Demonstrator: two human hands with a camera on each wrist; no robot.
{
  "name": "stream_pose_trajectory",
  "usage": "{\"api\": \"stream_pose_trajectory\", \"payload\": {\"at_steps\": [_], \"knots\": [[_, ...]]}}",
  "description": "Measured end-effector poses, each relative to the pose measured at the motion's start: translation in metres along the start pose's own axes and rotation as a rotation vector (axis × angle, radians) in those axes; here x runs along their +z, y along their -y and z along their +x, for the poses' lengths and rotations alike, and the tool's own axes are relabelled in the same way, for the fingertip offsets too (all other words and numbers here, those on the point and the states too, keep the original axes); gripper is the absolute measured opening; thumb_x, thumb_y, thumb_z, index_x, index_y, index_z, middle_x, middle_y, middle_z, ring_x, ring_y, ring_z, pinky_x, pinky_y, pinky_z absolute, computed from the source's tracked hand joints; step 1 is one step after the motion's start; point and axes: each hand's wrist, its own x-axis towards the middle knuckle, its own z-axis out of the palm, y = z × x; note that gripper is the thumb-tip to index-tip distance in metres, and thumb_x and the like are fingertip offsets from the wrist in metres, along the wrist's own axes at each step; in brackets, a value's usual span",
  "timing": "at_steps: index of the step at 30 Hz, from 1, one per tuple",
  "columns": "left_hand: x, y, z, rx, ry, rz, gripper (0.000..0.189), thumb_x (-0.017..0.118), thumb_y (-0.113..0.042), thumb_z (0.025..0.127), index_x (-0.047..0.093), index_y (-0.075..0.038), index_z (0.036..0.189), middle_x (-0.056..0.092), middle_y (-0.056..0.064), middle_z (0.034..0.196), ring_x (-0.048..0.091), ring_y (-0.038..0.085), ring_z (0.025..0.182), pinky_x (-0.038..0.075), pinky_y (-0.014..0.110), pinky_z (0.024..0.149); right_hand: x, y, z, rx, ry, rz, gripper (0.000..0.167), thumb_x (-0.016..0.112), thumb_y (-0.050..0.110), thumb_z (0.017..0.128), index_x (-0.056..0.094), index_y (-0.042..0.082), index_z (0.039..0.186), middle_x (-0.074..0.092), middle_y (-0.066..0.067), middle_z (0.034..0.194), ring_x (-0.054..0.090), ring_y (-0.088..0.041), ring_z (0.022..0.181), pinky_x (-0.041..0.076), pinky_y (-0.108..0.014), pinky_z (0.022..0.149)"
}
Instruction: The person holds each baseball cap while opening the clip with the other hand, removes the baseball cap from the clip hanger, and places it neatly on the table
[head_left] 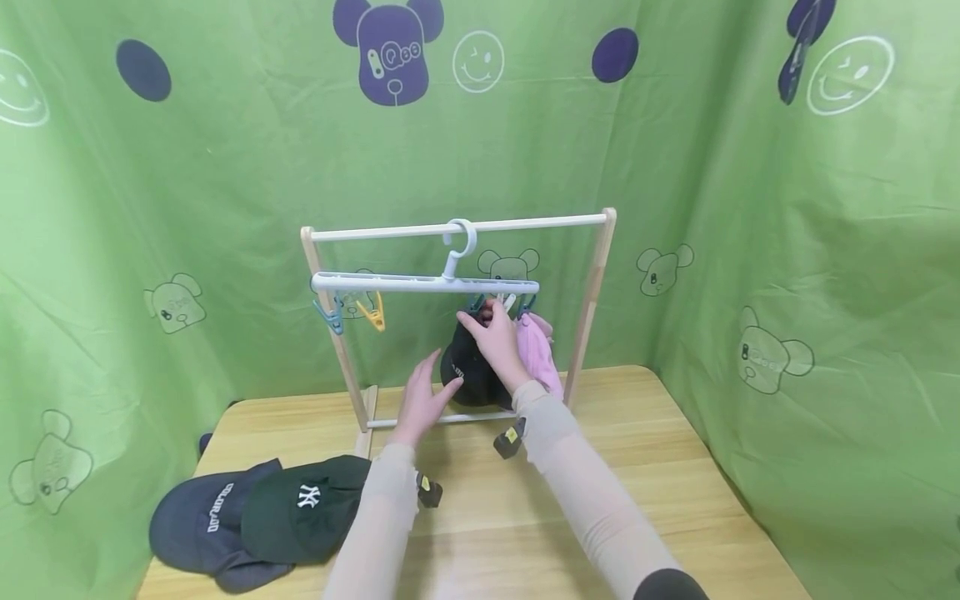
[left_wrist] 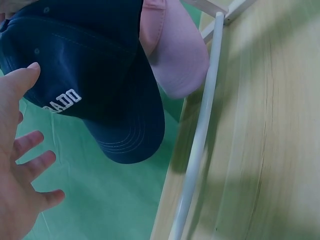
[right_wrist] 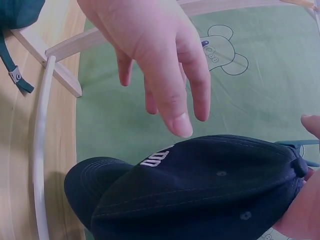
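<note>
A dark cap [head_left: 465, 367] with white lettering hangs below the right end of a pale hanger [head_left: 420, 284]. My right hand [head_left: 498, 346] is at its top, beside a teal clip [right_wrist: 300, 145]. In the right wrist view, the thumb [right_wrist: 312, 124] stands apart from this clip, and the hand's lower part meets the cap; some fingertips are hidden. My left hand [head_left: 422, 400] is beside the cap's front with fingers spread, holding nothing. A pink cap [head_left: 536, 350] hangs just right of the dark one.
The hanger hooks over a wooden rack [head_left: 592, 287]. A blue clip [head_left: 330, 317] and a yellow clip [head_left: 372, 312] hang at its left. A navy cap [head_left: 195, 521] and a dark green cap [head_left: 288, 521] lie overlapping on the wooden table [head_left: 487, 533]. Green curtains enclose the table.
</note>
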Motion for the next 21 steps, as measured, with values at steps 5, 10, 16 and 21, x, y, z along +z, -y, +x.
{"api": "stream_pose_trajectory", "payload": {"at_steps": [5,10,16,21], "knots": [[0.0003,-0.0015,0.0006,0.029,-0.017,-0.013,0.072,0.066,-0.041,0.090,0.037,-0.012,0.149,0.042,0.015,0.151,0.040,0.034,0.140,0.033,0.051,0.115,-0.0009,0.0026,0.0012,0.011,0.015,0.008,0.054,0.070,0.038,0.087,0.054,0.000,0.122,0.066,-0.021,0.114,0.065,-0.033,0.104,0.053,-0.042,0.093],[0.0011,-0.0016,0.0007,0.035,-0.022,0.002,0.074,0.066,-0.041,0.090,0.035,-0.012,0.150,0.043,0.016,0.151,0.041,0.034,0.139,0.034,0.050,0.115,-0.0019,0.0061,0.0012,0.046,0.033,0.026,0.057,0.071,0.039,0.087,0.053,-0.001,0.123,0.067,-0.022,0.114,0.065,-0.033,0.104,0.053,-0.042,0.093],[0.0010,-0.0035,0.0000,0.040,-0.027,-0.015,0.074,0.067,-0.040,0.090,0.035,-0.010,0.150,0.043,0.017,0.150,0.042,0.034,0.138,0.034,0.050,0.115,-0.0015,0.0087,0.0023,0.067,0.042,0.039,0.062,0.069,0.040,0.087,0.052,-0.004,0.126,0.067,-0.023,0.116,0.065,-0.034,0.106,0.053,-0.043,0.094],[0.0011,-0.0063,0.0014,0.042,-0.031,-0.024,0.075,0.067,-0.040,0.090,0.035,-0.010,0.150,0.043,0.018,0.150,0.042,0.035,0.138,0.035,0.050,0.115,0.0003,0.0088,0.0030,0.072,0.046,0.028,0.058,0.068,0.041,0.088,0.055,-0.003,0.123,0.068,-0.023,0.115,0.066,-0.033,0.105,0.054,-0.041,0.092]]}}
